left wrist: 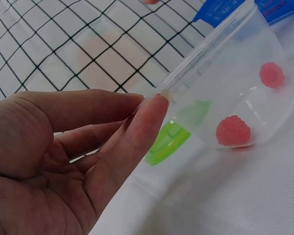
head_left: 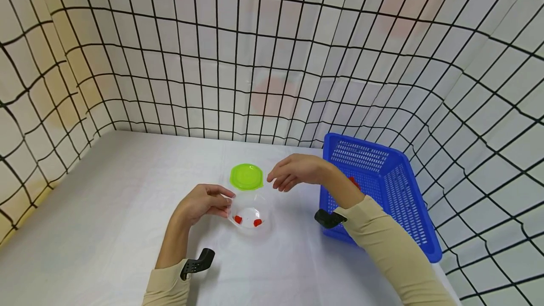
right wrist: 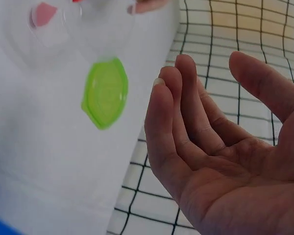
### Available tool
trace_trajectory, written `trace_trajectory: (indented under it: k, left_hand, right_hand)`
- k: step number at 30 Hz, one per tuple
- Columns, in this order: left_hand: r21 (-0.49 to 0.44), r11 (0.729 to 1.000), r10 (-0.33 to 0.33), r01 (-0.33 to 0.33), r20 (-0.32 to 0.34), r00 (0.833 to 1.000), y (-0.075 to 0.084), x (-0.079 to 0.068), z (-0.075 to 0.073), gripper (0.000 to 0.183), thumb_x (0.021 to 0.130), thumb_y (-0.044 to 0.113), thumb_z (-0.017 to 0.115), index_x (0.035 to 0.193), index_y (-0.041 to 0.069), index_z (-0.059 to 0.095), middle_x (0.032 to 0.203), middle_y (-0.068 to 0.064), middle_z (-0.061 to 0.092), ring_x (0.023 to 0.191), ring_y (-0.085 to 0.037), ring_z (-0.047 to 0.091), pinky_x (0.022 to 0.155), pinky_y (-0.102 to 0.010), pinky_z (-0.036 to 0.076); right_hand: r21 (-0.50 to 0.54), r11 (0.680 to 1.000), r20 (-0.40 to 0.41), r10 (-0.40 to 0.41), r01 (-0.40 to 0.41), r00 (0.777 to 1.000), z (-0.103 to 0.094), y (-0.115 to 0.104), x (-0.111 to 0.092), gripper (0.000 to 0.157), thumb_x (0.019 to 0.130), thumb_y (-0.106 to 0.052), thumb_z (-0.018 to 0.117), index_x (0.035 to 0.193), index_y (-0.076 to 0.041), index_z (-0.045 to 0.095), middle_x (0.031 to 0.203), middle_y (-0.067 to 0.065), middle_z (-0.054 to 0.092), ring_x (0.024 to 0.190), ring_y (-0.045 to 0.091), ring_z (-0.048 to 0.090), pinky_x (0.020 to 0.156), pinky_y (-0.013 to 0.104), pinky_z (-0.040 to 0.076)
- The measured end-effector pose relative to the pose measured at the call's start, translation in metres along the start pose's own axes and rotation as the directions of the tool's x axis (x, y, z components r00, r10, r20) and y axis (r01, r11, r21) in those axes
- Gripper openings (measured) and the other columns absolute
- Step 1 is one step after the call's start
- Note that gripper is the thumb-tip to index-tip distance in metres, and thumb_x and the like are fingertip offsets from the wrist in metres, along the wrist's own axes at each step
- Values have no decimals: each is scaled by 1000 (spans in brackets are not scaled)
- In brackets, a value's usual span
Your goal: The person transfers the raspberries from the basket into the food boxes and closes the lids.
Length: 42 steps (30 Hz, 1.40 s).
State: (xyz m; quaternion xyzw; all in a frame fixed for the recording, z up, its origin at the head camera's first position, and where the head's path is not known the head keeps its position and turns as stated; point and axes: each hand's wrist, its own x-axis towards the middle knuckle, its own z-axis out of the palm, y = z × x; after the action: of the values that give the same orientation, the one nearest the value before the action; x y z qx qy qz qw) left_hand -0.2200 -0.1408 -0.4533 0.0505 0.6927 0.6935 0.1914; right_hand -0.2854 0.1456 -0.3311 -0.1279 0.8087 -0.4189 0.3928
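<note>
A clear plastic bowl (head_left: 250,229) stands on the white table, with two red raspberries (left wrist: 233,130) on its bottom. My left hand (head_left: 208,202) pinches the bowl's rim on its left side; the left wrist view shows thumb and fingers meeting at the edge. Just behind the bowl lies a bright green lid (head_left: 246,176). My right hand (head_left: 295,172) hovers to the right of the lid, fingers loosely bent and holding nothing. In the right wrist view its palm and bent fingers (right wrist: 159,110) show plainly, apart from the lid.
A blue perforated basket (head_left: 418,202) stands to the right, partly behind my right forearm. Something red (head_left: 354,182) lies inside it, mostly hidden by the arm. Black netting (head_left: 255,67) over white sheeting surrounds the table's back and sides.
</note>
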Motion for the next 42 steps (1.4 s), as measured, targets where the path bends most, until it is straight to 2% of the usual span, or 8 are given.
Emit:
trace_trajectory:
  k: [7, 10, 16, 21, 25, 31, 35, 42]
  left_hand:
    - [0, 1000, -6, 6, -3, 1000, -1, 0, 1, 36, 93, 2, 66, 123, -18, 60, 81, -7, 70, 68, -15, 68, 70, -29, 64]
    - [-3, 1000, -4, 4, -4, 1000, 0, 0, 1, 36, 92, 1, 66, 122, -18, 60, 80, -7, 69, 69, -15, 68, 70, -29, 64]
    - [3, 1000, 3, -3, 0, 1000, 0, 0, 0, 35, 92, 1, 65, 122, -18, 60, 80, -6, 69, 70, -14, 68, 70, -29, 64]
    - [8, 1000, -7, 7, -11, 1000, 0, 0, -1, 36, 92, 0, 65, 122, -18, 60, 81, -6, 69, 70, -14, 68, 70, -29, 64]
    - [9, 1000, 1, -1, -4, 1000, -1, 0, -1, 36, 92, 1, 65, 122, -19, 60, 81, -6, 69, 71, -14, 68, 70, -29, 64]
    - [15, 1000, -8, 8, -16, 1000, -1, 1, 0, 34, 92, 1, 65, 121, -17, 62, 82, -7, 70, 70, -15, 69, 70, -29, 64]
    - [16, 1000, -13, 13, -14, 1000, -1, 2, -1, 34, 92, 0, 65, 121, -17, 61, 82, -6, 70, 70, -14, 69, 71, -29, 64]
    - [17, 1000, -12, 12, -5, 1000, -3, 3, 0, 35, 92, 1, 64, 122, -18, 61, 81, -6, 70, 70, -14, 69, 71, -29, 64]
  right_hand:
    - [59, 998, -79, 2, 3, 997, -33, 9, -24, 36, 100, -28, 64, 121, 1, 70, 115, 20, 72, 100, 28, 71, 94, 38, 60]
    - [79, 997, -98, 7, 1, 995, -46, 14, -35, 38, 100, -28, 63, 122, 3, 68, 112, 16, 73, 101, 30, 71, 94, 39, 60]
    - [128, 991, -133, 43, -26, 990, -69, 24, -55, 41, 101, -28, 62, 124, 7, 65, 113, 18, 72, 104, 31, 71, 95, 40, 60]
    - [157, 986, -143, 78, -55, 987, -89, 38, -64, 47, 105, -29, 55, 130, 11, 57, 117, 20, 69, 107, 31, 70, 99, 43, 58]
    - [180, 979, -155, 119, -90, 981, -103, 55, -72, 52, 107, -31, 51, 134, 13, 51, 115, 19, 69, 104, 29, 70, 100, 45, 57]
    - [222, 965, -159, 181, -143, 971, -119, 86, -81, 60, 107, -35, 49, 141, 14, 43, 116, 16, 67, 105, 27, 69, 99, 41, 58]
    - [264, 948, -164, 224, -176, 961, -124, 107, -84, 63, 109, -34, 46, 148, 14, 34, 126, 22, 63, 107, 28, 68, 101, 41, 57]
    - [321, 922, -188, 285, -215, 940, -129, 143, -86, 64, 108, -31, 47, 152, 13, 29, 137, 31, 54, 109, 29, 67, 101, 41, 57]
